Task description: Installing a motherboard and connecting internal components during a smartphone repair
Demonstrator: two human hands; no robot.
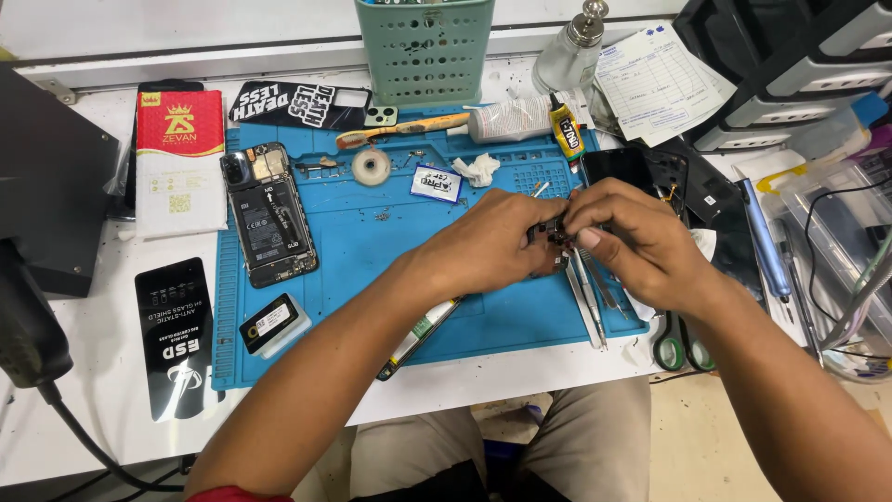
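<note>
Head view: small part (556, 234) between both hands.

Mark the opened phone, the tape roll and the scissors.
opened phone (269, 216), head view, on its battery.
tape roll (372, 167), head view, on its white ring.
scissors (668, 351), head view, on the left green handle.

— What sort of place is this?
— A phone repair workshop. A blue repair mat (372, 242) covers the white surface (93, 372), and at nine o'clock on it lies an opened phone (269, 218) with its battery and boards bare.
— Anything else?
— Tweezers (587, 302) at four o'clock, a glue tube (565, 132) and a solvent bottle (569, 51) at one o'clock, a tool basket (426, 51) at twelve, screen-protector packs (175, 335) at eight.
</note>
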